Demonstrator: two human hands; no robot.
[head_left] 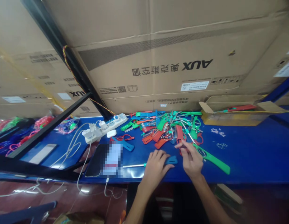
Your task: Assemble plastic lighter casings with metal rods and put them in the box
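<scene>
My left hand (157,163) is wrapped round a long-nosed lighter with a blue handle (171,160). Its metal tube (132,165) points left over the table, and the palm hides its middle. To its right my right hand (190,157) is raised with thumb and fingers drawn together; whatever is between them is too small to make out. A green long-nosed lighter (215,160) lies slanting beside that hand. Beyond both hands spreads a heap of lighter parts: red handle shells (158,135), green shells (161,123) and clear inner pieces.
Two phones, one with a lit screen (113,158), rest left of my hands. A white power strip (104,127) with cables sits behind them. An open carton (230,119) with lighters stands at the back right. Large cardboard boxes (158,87) wall off the rear; a black post (72,59) rises left.
</scene>
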